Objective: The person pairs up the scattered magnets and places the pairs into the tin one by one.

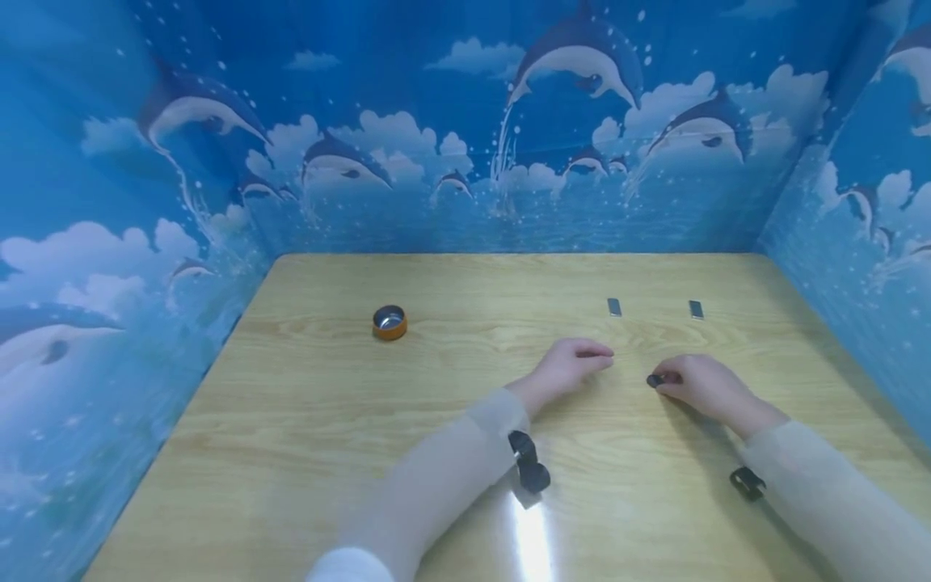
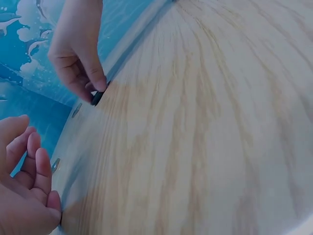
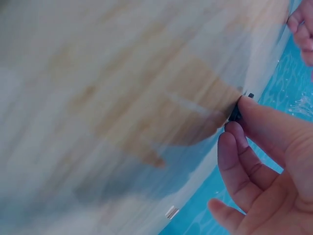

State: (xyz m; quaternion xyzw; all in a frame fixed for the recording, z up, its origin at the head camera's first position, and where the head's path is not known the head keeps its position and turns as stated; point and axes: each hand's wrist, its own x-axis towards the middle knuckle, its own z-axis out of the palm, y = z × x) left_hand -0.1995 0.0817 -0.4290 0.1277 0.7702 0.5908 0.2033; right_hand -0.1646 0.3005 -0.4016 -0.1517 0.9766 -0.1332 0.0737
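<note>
Between thumb and fingertips, my right hand [image 1: 701, 384] pinches a small black object [image 1: 655, 380] close over the wooden table [image 1: 313, 436]. The right wrist view shows this dark piece [image 3: 234, 113] at the tips of the thumb and index finger; its exact kind cannot be told. To the left of it, my left hand [image 1: 570, 368] hovers low over the table with fingers loosely bent and nothing in them. In the left wrist view, the left hand [image 2: 29, 186] has its palm turned up toward the camera.
Two small flat grey rectangular pieces [image 1: 614, 307] lie apart beyond the hands, the other one [image 1: 696, 309] farther right. An orange bowl [image 1: 389, 333] with a shiny metal inside stands at the back left. Blue dolphin-print sheets [image 1: 451, 218] enclose the table's back and sides.
</note>
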